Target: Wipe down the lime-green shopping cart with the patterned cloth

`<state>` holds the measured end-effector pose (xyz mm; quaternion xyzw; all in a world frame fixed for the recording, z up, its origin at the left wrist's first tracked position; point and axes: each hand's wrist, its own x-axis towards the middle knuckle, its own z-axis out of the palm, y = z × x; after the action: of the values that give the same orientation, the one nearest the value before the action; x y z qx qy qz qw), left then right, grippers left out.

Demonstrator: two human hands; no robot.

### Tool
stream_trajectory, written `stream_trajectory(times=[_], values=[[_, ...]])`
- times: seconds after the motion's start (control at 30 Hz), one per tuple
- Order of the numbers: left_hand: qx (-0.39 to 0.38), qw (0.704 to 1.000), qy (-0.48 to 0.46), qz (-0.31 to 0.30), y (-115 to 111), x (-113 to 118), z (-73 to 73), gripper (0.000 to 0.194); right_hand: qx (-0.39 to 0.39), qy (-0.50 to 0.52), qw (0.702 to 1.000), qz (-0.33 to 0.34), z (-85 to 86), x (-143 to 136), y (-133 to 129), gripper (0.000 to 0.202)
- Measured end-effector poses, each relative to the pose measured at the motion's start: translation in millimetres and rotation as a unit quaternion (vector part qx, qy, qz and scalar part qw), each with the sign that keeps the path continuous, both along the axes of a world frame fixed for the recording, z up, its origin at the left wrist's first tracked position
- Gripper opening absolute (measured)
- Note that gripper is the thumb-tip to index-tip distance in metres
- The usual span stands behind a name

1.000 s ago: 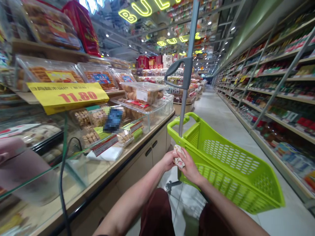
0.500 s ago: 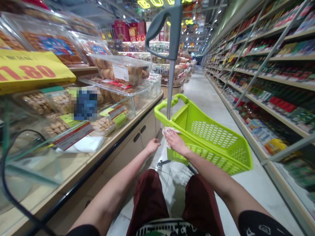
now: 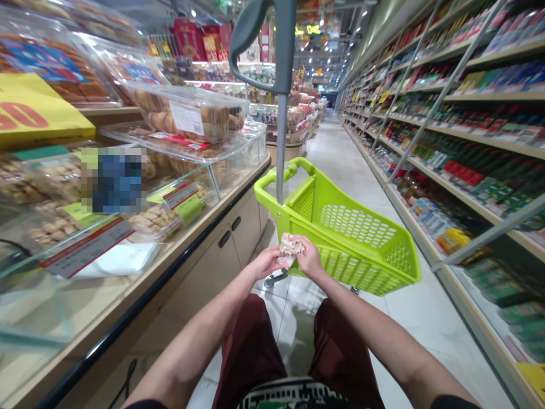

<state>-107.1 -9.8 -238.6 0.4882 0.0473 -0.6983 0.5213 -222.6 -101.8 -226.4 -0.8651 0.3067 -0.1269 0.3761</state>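
Note:
A crumpled pale cloth with pinkish marks (image 3: 290,247) is held between my two hands, in front of the near end of a green shopping basket cart (image 3: 361,233). My left hand (image 3: 268,262) pinches the cloth's left side. On its right side, my right hand (image 3: 309,258) grips it with bent fingers. The cart's grey handle (image 3: 286,51) stands upright on a metal pole above its rear rim. No goods show inside the basket.
At the left runs a counter (image 3: 191,241) with glass panels, packed baked goods (image 3: 187,116) and a yellow price sign (image 3: 38,111). Long stocked shelves (image 3: 481,133) line the right side. A tiled aisle floor (image 3: 332,139) runs ahead.
My right hand has come away from the cart's rim with the cloth and moved lower. My left hand has closed on the cloth's other side. The view has shifted slightly right.

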Motion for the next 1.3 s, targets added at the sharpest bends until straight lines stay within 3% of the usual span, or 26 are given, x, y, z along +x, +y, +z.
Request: stream_trajectory(times=[0.07, 0.13, 0.2, 0.27, 0.33, 0.4, 0.43, 0.5, 0.6, 0.7, 0.8, 0.87, 0.97, 1.03, 1.1, 1.17, 1.3], values=[[-0.014, 0.995, 0.082, 0.053, -12, -14, 7.9, 0.016, -0.076, 0.019, 0.997, -0.01, 14.1, -6, 0, 0.032], [0.007, 0.991, 0.096, 0.089, -20, -28, 11.4, 0.009, -0.133, 0.069, 0.988, 0.029, 20.2, -21, 5, 0.043], [0.019, 0.991, 0.108, 0.077, -20, -38, 11.8, 0.006, -0.161, 0.11, 0.978, 0.078, 19.1, -37, 8, 0.057], [0.019, 0.991, 0.128, 0.035, -17, -42, 11.1, 0.006, -0.172, 0.126, 0.969, 0.122, 15.2, -49, 7, 0.055], [0.002, 0.995, 0.1, 0.014, -13, -38, 9.3, 0.011, -0.188, 0.121, 0.962, 0.154, 13.4, -48, 0, 0.042], [-0.008, 0.999, -0.036, -0.002, -12, -29, 5.3, 0.017, -0.22, 0.099, 0.957, 0.163, 14.8, -33, -12, 0.036], [0.001, 0.99, -0.14, -0.022, -11, -23, 2.1, 0.019, -0.239, 0.087, 0.954, 0.157, 15.9, -20, -18, 0.035], [0.047, 0.94, -0.329, -0.077, -9, -10, -5.9, 0.026, -0.271, 0.071, 0.949, 0.147, 15.6, 6, -27, 0.037], [0.105, 0.879, -0.441, -0.146, 3, 3, -16.4, 0.037, -0.29, 0.077, 0.932, 0.201, 0.3, 26, -28, 0.038], [0.116, 0.851, -0.47, -0.202, 19, 1, -19.8, 0.042, -0.278, 0.115, 0.91, 0.285, -33.2, 2, -11, 0.033], [0.096, 0.821, -0.5, -0.256, 26, -9, -19.1, 0.043, -0.248, 0.166, 0.905, 0.303, -58.7, -43, 8, 0.029], [0.081, 0.807, -0.513, -0.28, 23, -14, -19.0, 0.045, -0.24, 0.175, 0.911, 0.286, -55.6, -62, 8, 0.031], [0.063, 0.778, -0.545, -0.306, 9, -23, -18.5, 0.051, -0.266, 0.144, 0.927, 0.22, -23.0, -64, -16, 0.04], [0.048, 0.741, -0.586, -0.324, -2, -32, -15.8, 0.054, -0.295, 0.125, 0.934, 0.16, 1.2, -56, -39, 0.043], [0.023, 0.704, -0.622, -0.342, -10, -42, -11.1, 0.055, -0.31, 0.122, 0.934, 0.133, 13.8, -52, -55, 0.042], [-0.006, 0.682, -0.638, -0.357, -14, -53, -6.2, 0.056, -0.312, 0.131, 0.929, 0.149, 10.5, -57, -58, 0.039], [-0.05, 0.654, -0.645, -0.391, -9, -68, -1.4, 0.057, -0.3, 0.16, 0.917, 0.206, -23.8, -90, -32, 0.034]])
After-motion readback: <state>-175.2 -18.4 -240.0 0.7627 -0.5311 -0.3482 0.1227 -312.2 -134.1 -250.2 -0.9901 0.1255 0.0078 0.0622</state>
